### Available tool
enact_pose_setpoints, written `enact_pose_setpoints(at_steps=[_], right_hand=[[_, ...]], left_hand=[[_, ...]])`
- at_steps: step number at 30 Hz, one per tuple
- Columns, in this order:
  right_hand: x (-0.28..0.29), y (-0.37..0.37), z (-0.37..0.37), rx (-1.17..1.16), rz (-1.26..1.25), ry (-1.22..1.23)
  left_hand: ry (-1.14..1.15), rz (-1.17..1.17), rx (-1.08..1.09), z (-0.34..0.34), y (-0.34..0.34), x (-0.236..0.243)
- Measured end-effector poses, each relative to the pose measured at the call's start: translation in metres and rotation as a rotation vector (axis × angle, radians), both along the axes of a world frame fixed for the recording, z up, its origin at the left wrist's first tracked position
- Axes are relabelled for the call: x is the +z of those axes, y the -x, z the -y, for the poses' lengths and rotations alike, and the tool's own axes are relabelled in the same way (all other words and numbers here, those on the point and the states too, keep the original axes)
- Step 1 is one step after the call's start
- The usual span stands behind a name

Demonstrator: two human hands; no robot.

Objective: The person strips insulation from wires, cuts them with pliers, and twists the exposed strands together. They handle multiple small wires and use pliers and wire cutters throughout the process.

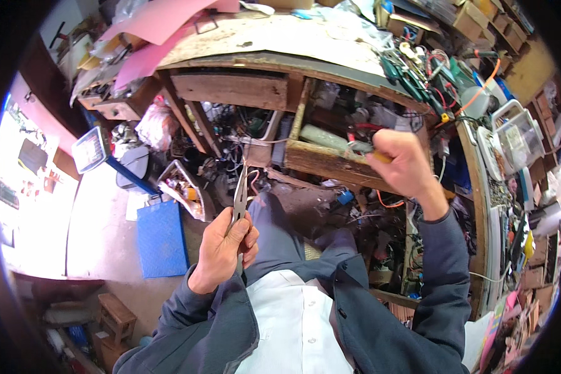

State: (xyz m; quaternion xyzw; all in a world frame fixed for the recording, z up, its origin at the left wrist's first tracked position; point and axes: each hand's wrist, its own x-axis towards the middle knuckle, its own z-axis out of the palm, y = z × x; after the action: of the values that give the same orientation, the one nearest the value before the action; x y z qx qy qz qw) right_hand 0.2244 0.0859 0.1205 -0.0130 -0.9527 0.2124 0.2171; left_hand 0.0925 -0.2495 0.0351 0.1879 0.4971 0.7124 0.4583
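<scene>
My left hand [227,246], below the middle, is closed around long-nose pliers [239,209] that point upward, with thin wire near their tips; whether the jaws grip it I cannot tell. My right hand [397,162] is raised at the right, in front of an open wooden drawer [318,159], its fingers closed on a yellow-handled tool [380,158] that is mostly hidden. Small red and metal pieces show by its fingertips. The drawer holds a pale cylindrical object [321,136] and other clutter.
A wooden workbench [280,37] bears pink sheets, cables and tools. Plastic containers [514,137] crowd the right side. On the left are a bin of small items [184,187], a blue board [162,237] and a small wooden stool [115,318]. Cables and clutter lie under the bench.
</scene>
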Motion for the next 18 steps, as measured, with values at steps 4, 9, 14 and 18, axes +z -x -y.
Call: enact_pose_setpoints(at_steps=[4, 9, 14, 18], right_hand=[[-0.034, 0.045, 0.044, 0.153, 0.119, 0.029], [-0.065, 0.086, 0.091, 0.095, -0.031, -0.139], [-0.073, 0.097, 0.11, -0.005, -0.005, 0.479], [-0.087, 0.103, 0.124, 0.233, -0.09, 1.163]], left_hand=[[0.019, -0.033, 0.062, 0.012, 0.006, 0.009], [0.026, -0.031, 0.114, 0.019, 0.007, 0.017], [0.028, 0.058, 0.139, 0.02, 0.01, 0.014], [0.041, 0.146, 0.089, 0.009, 0.008, 0.012]])
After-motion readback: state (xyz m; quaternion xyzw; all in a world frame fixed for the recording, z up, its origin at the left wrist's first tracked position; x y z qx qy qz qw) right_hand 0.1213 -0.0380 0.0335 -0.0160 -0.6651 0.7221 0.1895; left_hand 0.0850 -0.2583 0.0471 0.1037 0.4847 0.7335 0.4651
